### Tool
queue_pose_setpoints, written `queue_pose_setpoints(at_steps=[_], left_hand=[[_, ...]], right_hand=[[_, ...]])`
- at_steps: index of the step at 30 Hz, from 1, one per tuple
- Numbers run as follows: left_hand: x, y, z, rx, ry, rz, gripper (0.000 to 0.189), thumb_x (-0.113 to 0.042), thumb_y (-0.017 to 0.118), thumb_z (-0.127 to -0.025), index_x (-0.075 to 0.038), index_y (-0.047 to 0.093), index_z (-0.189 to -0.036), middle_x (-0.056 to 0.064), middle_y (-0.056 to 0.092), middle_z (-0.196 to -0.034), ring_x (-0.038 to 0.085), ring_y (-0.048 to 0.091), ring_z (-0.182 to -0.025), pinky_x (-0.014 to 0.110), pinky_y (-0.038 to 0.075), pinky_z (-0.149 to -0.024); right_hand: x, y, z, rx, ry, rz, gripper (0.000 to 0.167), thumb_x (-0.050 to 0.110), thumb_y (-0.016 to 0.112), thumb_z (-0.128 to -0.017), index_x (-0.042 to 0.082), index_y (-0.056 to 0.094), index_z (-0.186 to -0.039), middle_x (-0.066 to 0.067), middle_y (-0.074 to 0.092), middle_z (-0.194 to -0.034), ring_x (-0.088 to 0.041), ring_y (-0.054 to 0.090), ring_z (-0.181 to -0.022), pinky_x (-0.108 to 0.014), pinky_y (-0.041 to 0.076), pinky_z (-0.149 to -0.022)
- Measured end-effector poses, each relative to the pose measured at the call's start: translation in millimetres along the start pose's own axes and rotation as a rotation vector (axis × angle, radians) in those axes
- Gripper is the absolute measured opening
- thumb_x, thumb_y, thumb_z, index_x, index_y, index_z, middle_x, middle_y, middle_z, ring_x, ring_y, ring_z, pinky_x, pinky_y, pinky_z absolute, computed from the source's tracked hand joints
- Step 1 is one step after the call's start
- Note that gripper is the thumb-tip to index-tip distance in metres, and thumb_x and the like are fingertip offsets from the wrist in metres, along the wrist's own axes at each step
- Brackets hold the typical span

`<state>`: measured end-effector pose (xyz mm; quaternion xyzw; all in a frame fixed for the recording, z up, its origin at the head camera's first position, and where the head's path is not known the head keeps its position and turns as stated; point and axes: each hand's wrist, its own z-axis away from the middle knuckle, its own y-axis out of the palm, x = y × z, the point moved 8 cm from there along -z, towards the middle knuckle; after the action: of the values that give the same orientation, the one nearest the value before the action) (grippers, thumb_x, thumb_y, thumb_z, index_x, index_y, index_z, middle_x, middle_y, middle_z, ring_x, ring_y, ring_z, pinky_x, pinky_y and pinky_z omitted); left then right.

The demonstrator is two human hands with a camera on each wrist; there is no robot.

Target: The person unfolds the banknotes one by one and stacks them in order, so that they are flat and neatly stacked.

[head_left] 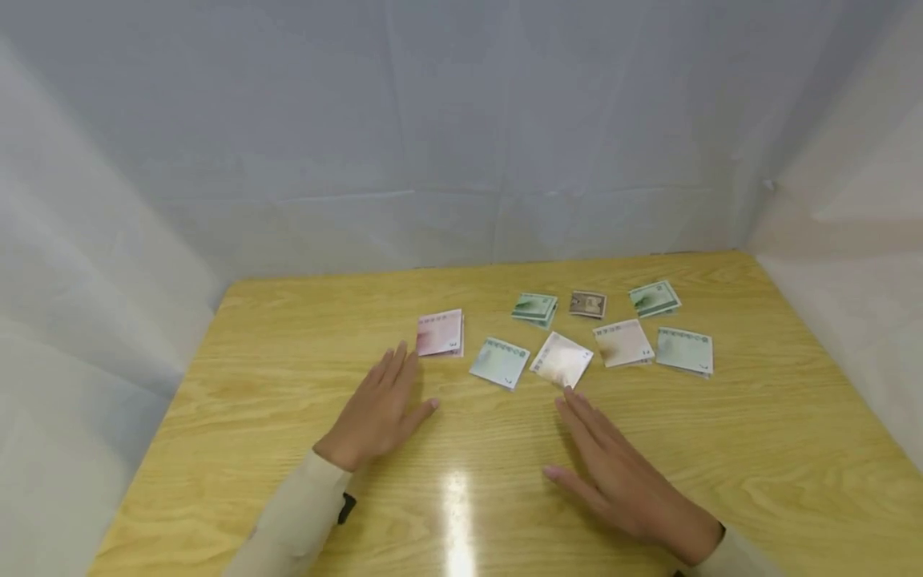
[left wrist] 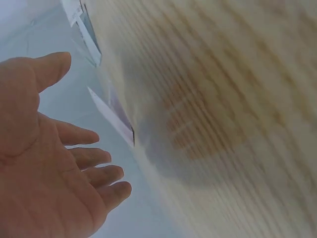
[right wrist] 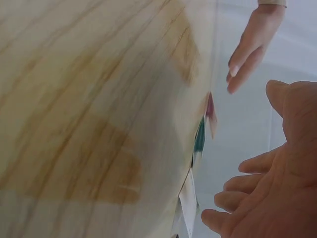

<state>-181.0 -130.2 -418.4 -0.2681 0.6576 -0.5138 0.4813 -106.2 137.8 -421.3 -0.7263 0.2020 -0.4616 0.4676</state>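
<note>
Several folded banknotes lie on the wooden table. My left hand [head_left: 376,410], fingers straight, is held above the tabletop just below a pink folded banknote [head_left: 440,332]. With its fingers also extended, my right hand [head_left: 620,473] has its fingertips near the lower edge of a pale folded banknote [head_left: 562,360]; whether they touch it I cannot tell. Between the hands, farther back, is a blue-green folded banknote [head_left: 500,363]. In the left wrist view, the left palm [left wrist: 44,173] holds nothing. The right palm [right wrist: 282,188] is likewise bare in the right wrist view.
Right of the pale note lie another pale one [head_left: 623,343] and a bluish one [head_left: 685,351]. Behind them are two green notes [head_left: 534,306] [head_left: 654,298] and a small brown one [head_left: 587,304]. White sheeting [head_left: 461,144] surrounds the table [head_left: 288,344] at back and sides.
</note>
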Motion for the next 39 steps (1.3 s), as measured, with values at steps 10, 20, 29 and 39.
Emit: queue_pose_setpoints(at_steps=[10,20,29,39], left_hand=[[5.6,10.6,-29.7,0.062,0.017,-0.009,0.080,-0.040,0.053,-0.105,0.013,0.019,-0.155,0.031,0.015,-0.162,0.048,0.015,-0.150,0.057,0.016,-0.123],[7.9,18.7,-29.5,0.157,-0.044,-0.048,0.073,-0.043,0.050,-0.106,0.009,0.030,-0.154,0.028,0.017,-0.163,0.047,0.013,-0.151,0.056,0.012,-0.124],[0.4,15.4,-12.9,0.143,-0.007,-0.082,0.065,-0.039,0.055,-0.105,0.012,0.045,-0.144,0.031,0.031,-0.157,0.045,0.024,-0.149,0.054,0.017,-0.124],[-10.4,13.6,20.3,0.134,0.019,-0.012,0.060,-0.036,0.059,-0.104,0.012,0.049,-0.139,0.030,0.036,-0.155,0.043,0.035,-0.144,0.053,0.029,-0.120]], right_hand=[[-6,10,-5.6,0.096,0.100,-0.304,0.082,0.047,0.061,-0.101,0.001,0.026,-0.158,-0.018,0.024,-0.164,-0.036,0.028,-0.148,-0.056,0.029,-0.118],[-4,13,-11.0,0.134,0.162,-0.500,0.076,0.041,0.065,-0.099,0.000,0.034,-0.154,-0.021,0.037,-0.158,-0.041,0.038,-0.143,-0.057,0.034,-0.115],[-4,17,-16.3,0.168,0.249,-0.639,0.073,0.035,0.066,-0.100,-0.003,0.034,-0.153,-0.025,0.038,-0.156,-0.043,0.040,-0.141,-0.052,0.037,-0.115],[-13,20,-22.8,0.147,0.342,-0.824,0.063,0.024,0.065,-0.101,-0.004,0.037,-0.151,-0.026,0.044,-0.150,-0.042,0.044,-0.138,-0.046,0.044,-0.111]])
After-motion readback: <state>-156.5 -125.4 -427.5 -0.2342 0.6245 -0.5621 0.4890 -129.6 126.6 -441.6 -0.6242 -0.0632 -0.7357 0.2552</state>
